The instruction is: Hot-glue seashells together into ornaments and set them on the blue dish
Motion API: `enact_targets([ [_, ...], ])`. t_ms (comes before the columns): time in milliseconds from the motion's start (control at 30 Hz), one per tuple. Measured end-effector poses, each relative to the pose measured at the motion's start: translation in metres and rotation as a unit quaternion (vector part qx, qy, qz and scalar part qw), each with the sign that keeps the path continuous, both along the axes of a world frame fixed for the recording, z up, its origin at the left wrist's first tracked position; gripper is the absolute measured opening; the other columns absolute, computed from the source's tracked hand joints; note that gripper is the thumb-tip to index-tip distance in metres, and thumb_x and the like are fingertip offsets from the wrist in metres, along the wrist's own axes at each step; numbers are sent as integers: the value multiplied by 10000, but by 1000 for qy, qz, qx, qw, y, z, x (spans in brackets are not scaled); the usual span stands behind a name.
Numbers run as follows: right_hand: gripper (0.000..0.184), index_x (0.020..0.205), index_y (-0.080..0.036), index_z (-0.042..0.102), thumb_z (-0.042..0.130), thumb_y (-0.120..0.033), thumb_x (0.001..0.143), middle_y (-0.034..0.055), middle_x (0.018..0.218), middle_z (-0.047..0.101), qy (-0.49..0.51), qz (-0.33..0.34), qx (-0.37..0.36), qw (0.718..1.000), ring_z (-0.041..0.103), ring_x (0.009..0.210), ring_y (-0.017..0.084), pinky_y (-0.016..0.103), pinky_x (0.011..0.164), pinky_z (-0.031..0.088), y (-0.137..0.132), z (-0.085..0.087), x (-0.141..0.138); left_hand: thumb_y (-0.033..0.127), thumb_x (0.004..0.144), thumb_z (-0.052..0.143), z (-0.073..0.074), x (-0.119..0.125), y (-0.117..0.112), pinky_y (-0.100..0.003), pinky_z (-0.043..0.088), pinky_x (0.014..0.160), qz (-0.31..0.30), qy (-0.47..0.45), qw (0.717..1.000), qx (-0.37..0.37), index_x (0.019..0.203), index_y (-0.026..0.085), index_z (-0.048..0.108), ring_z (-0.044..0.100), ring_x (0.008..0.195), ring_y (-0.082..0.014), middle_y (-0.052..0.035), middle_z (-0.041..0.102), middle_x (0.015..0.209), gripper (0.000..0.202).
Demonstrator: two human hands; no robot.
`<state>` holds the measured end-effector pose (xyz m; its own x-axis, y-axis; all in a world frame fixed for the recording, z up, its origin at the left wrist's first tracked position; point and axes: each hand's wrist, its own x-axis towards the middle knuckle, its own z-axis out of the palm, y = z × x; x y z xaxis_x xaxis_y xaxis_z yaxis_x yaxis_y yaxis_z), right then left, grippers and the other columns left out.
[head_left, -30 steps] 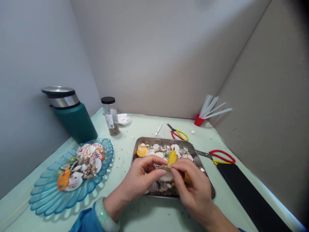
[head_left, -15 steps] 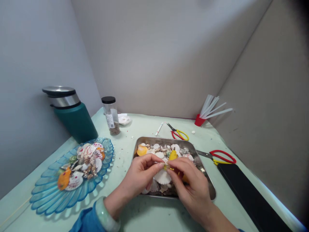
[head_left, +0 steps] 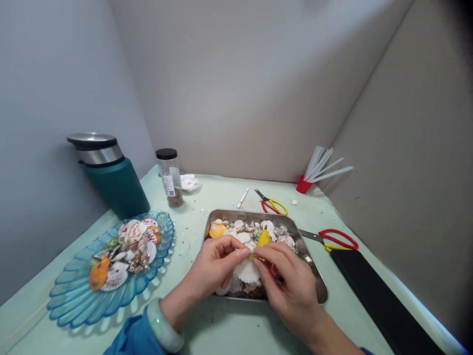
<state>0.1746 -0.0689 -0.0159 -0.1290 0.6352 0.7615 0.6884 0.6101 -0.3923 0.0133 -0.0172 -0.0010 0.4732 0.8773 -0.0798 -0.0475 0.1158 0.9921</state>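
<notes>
Left hand: my thumb and forefinger (head_left: 219, 261) pinch the top edge of the shell.
Right hand: my fingers (head_left: 290, 278) close on that edge too, tips just beside the left's.
White shell (head_left: 247, 273): below my fingertips, over the near half of the metal tray (head_left: 320, 286), ridged face showing.
Yellow bit (head_left: 252, 256): small, between my fingertips, too covered to name.
Slip: I judge the hold shallow; twisting one hand against the other could spill the shell.
Chip: squeezing hard could crack that thin edge.
Other shells (head_left: 242, 227): a dropped one might get lost among these look-alikes.
</notes>
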Motion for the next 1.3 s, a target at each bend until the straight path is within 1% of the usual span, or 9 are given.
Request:
enact_targets([
  [100,203,1002,-186,600,557,-80,834,69,882,622,13,-1,-10,1000,600,800,182,319,709,503,1,1,-1,411,734,659,-1,0,1,-140,214,292,-3,1,1000,10,792,115,631,324,275,-22,87,441,396,303],
  [200,179,976,-187,602,549,-85,839,63,867,624,31,-6,-14,999,600,790,179,316,706,501,2,3,-3,368,698,698,-1,0,0,-147,264,296,-16,-8,1000,16,876,125,627,350,290,-20,75,504,487,310],
  [367,177,972,-184,598,554,-77,837,62,876,628,34,0,-12,999,596,804,177,307,710,493,2,3,-4,374,721,676,0,2,-1,-145,262,287,-8,-21,999,37,843,125,610,341,295,-15,75,499,508,285],
  [567,158,963,-185,597,547,-92,845,61,871,632,27,-3,-8,1000,605,806,178,318,726,501,1,2,-5,380,732,666,-4,2,0,-147,296,290,-2,-22,998,54,856,124,615,352,320,-15,53,540,582,288],
  [733,147,962,-189,601,532,-112,856,66,868,640,24,-6,-6,1000,614,800,184,325,716,512,0,2,-4,411,728,665,-2,1,-2,-149,279,292,-8,-14,998,54,859,123,610,346,305,-16,60,524,550,321],
  [900,147,961,-188,603,534,-116,853,67,861,641,19,-6,-5,1000,612,791,187,323,695,508,0,2,-4,445,775,616,-4,0,-1,-144,230,301,-7,0,998,64,805,133,593,337,281,-28,89,427,424,315],
  [1000,148,986,-188,593,547,-145,853,71,871,642,5,-8,-7,1000,611,793,191,324,693,507,0,2,-4,458,778,611,-6,0,0,-144,213,300,-4,-6,998,60,772,143,567,329,269,-31,98,401,398,318],
  [1233,137,980,-175,583,559,-139,850,61,827,626,4,-19,-11,1000,588,712,174,297,622,485,1,1,-5,471,754,628,-2,0,-1,-147,221,295,-2,-9,998,56,754,141,566,323,261,-32,104,395,377,336],
  [1300,140,980,-173,585,562,-132,848,64,834,623,8,-15,-9,1000,586,726,176,303,638,486,1,1,-5,461,744,640,-1,0,-2,-147,235,293,-5,-15,998,55,777,133,580,331,266,-26,93,443,419,335],
])
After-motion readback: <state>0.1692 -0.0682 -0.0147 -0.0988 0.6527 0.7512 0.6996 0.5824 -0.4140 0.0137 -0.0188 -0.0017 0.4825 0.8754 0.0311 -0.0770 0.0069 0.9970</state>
